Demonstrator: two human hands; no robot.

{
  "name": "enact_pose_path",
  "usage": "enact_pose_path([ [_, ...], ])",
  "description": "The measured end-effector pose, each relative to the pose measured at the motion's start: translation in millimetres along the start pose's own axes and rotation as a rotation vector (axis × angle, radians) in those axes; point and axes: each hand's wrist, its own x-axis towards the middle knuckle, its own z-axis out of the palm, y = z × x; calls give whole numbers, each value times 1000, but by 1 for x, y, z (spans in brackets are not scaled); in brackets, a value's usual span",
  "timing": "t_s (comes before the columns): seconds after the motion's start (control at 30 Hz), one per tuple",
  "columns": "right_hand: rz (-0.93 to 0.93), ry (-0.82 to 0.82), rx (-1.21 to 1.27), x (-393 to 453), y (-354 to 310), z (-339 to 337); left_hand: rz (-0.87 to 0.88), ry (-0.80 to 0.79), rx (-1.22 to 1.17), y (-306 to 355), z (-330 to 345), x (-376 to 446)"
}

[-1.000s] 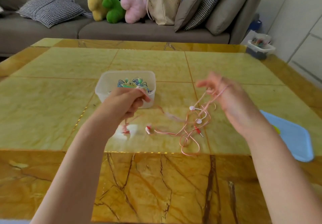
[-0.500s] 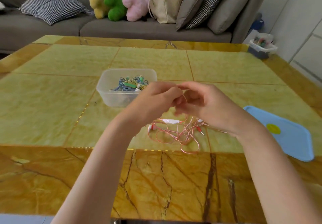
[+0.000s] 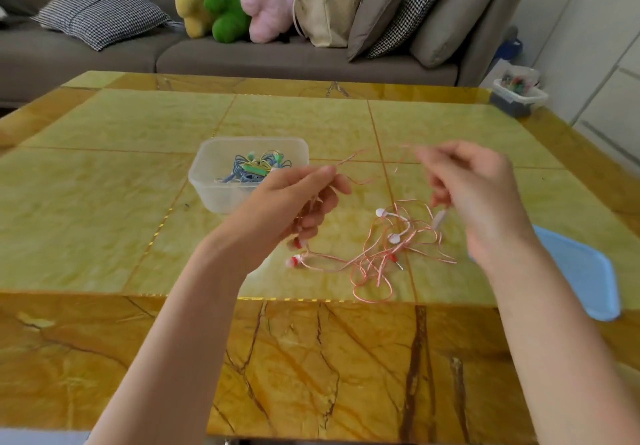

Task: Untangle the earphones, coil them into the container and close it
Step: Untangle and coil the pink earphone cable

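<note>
Pink earphones (image 3: 388,254) lie in a loose tangle on the yellow table, white buds and a red plug among the loops. My left hand (image 3: 298,202) is raised above the table and pinches a strand of the pink cable. My right hand (image 3: 474,188) is up at the same height to the right and grips another strand, with the white inline remote dangling below it. A clear plastic container (image 3: 214,181) stands behind my left hand, holding blue and green earphones (image 3: 256,167). Its light blue lid (image 3: 585,271) lies flat at the right.
The table (image 3: 104,202) has a brown marble border along its near edge. A grey sofa (image 3: 242,56) with cushions, plush toys and a beige bag stands behind it. A small box of items (image 3: 516,91) sits off the far right corner.
My hands were together over the tangle half a second ago; now they have pulled apart, left and right, drawing a pink strand out between them.
</note>
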Motion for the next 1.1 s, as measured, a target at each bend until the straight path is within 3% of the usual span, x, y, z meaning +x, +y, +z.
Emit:
enact_pose_path([
  [0.13, 198, -441, -304, -6, 2, 6, -26, -117, -205, 8, -4, -4],
  [0.23, 146, -511, -446, -7, 5, 9, -66, -193, -275, 9, -5, -6],
  [0.3, 33, -478, -335, -9, 0, 12, -93, -231, -281, 9, -4, -6],
  [0.4, -30, -597, -57, -14, -10, 14, -130, -285, -257, 8, -2, -4],
  [0.47, -17, -640, 1, -17, -11, 15, -158, -311, -219, 7, -1, -3],
  [0.53, 26, -571, 7, -18, -10, 16, -167, -307, -158, 6, 0, -3],
  [0.63, 88, -337, 58, -14, -6, 14, -139, -244, -81, 5, -2, -4],
  [0.77, 41, -56, 16, -5, -8, 1, -119, -74, 49, 0, -9, -2],
  [0.9, 97, -161, 59, -6, -9, 4, -69, 79, 47, -3, -9, 0],
  [1.1, 141, -309, 87, -11, -11, 10, -26, 140, -48, -1, -3, 2],
])
